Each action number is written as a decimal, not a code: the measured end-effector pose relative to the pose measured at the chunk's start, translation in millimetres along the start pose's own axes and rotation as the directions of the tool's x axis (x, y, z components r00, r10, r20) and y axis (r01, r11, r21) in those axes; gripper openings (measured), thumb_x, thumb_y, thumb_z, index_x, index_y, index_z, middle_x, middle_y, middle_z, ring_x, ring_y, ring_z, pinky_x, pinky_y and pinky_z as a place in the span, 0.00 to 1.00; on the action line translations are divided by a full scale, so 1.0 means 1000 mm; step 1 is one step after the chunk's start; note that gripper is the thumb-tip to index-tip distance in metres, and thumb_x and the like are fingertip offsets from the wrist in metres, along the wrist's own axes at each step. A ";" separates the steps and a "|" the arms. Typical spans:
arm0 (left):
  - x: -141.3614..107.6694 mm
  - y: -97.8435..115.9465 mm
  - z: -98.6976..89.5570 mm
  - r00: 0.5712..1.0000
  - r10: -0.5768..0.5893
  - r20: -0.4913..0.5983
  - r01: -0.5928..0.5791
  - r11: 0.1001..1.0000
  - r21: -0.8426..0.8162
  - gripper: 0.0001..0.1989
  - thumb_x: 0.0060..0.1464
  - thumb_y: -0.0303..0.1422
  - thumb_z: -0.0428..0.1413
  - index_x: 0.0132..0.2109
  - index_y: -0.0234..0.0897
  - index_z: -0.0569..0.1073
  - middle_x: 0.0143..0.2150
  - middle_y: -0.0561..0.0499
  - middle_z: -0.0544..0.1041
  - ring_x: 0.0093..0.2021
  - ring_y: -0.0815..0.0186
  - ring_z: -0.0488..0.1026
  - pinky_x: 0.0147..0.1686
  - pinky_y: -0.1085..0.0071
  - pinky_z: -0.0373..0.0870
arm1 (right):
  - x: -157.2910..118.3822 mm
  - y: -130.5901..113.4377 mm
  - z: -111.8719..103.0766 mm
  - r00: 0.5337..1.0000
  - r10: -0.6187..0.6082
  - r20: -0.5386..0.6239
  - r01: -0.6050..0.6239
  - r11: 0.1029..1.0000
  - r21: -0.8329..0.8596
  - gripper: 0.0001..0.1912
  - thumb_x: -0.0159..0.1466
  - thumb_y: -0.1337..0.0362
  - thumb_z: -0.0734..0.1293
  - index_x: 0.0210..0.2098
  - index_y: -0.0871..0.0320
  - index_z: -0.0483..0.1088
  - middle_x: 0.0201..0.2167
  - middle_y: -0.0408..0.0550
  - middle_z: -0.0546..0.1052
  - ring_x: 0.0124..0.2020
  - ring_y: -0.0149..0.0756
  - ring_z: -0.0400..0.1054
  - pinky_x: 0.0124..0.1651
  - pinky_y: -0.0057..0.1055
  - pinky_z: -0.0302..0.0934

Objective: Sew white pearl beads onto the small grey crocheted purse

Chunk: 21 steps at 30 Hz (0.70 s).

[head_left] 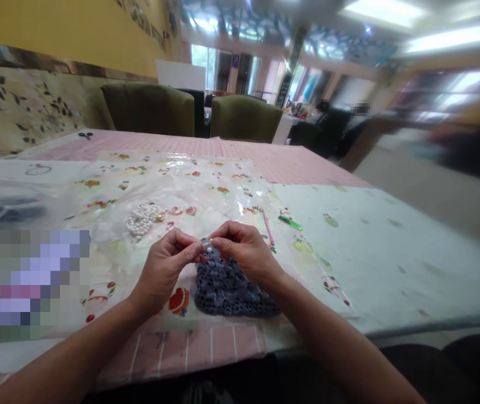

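Observation:
A dark blue-grey crocheted piece [227, 286], shaped like a small bag, lies on the patterned sheet in front of me. My left hand [172, 252] is closed in a pinch at its upper left edge. Fingertip to fingertip with it, my right hand [242, 249] pinches too, and its wrist hangs over the right part of the crochet. A tiny white bead [210, 250] shows just under the fingertips. Whatever sits between the fingers is too small to make out. Left of the hands, strings of white pearl beads [143, 220] lie heaped on clear plastic.
A pink crochet hook [268, 227] and a green-handled tool [290, 223] lie to the right. Dark scissors [85, 134] rest at the far left corner. A plastic bag with dark contents [8, 207] is at left. Green chairs [244, 116] stand behind the table; people sit farther back.

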<state>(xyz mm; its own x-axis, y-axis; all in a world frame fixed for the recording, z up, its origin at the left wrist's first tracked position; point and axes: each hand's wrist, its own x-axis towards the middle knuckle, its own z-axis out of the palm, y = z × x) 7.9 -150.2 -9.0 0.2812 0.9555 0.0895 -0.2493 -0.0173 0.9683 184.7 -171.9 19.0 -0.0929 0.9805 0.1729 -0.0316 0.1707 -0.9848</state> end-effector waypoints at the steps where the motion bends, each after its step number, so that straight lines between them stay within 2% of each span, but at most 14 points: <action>1: -0.001 0.000 0.000 1.000 0.027 -0.012 -0.026 0.999 0.039 0.11 0.50 0.36 0.67 0.33 0.35 0.74 0.30 0.53 0.78 0.30 0.68 0.78 0.36 0.70 0.76 | 0.000 0.001 0.000 1.000 -0.001 -0.004 0.001 1.000 -0.002 0.05 0.57 0.64 0.71 0.28 0.58 0.72 0.20 0.37 0.70 0.19 0.24 0.59 0.24 0.27 0.54; 6: -0.003 0.004 0.003 0.991 0.128 -0.036 -0.120 0.979 0.164 0.10 0.50 0.36 0.66 0.32 0.35 0.73 0.28 0.54 0.77 0.29 0.67 0.78 0.33 0.71 0.75 | 0.000 0.003 0.000 1.000 0.012 -0.029 -0.012 1.000 -0.018 0.06 0.58 0.63 0.71 0.28 0.58 0.71 0.20 0.37 0.68 0.20 0.24 0.58 0.24 0.26 0.52; 11: -0.002 0.004 0.005 0.985 0.170 -0.035 -0.158 0.962 0.223 0.10 0.50 0.35 0.65 0.31 0.35 0.73 0.28 0.53 0.77 0.30 0.67 0.78 0.33 0.72 0.75 | 0.000 0.004 0.001 0.998 0.050 -0.046 -0.048 0.998 0.032 0.07 0.57 0.62 0.71 0.28 0.58 0.71 0.19 0.37 0.66 0.20 0.24 0.56 0.23 0.26 0.49; 21: -0.003 0.007 0.005 0.985 0.160 -0.068 -0.146 0.974 0.174 0.10 0.50 0.35 0.65 0.31 0.35 0.73 0.27 0.54 0.76 0.29 0.68 0.77 0.34 0.70 0.76 | 0.003 0.008 -0.003 0.991 0.066 -0.119 -0.053 0.993 0.108 0.08 0.56 0.60 0.71 0.30 0.58 0.72 0.19 0.36 0.65 0.19 0.24 0.55 0.24 0.27 0.49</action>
<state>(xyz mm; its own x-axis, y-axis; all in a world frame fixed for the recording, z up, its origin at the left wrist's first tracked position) 9.8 -154.7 -1.1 0.1745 0.9581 0.2273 -0.1228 -0.2078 0.9704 187.2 -167.6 11.3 0.0242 0.9942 0.1050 -0.1340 0.1073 -0.9852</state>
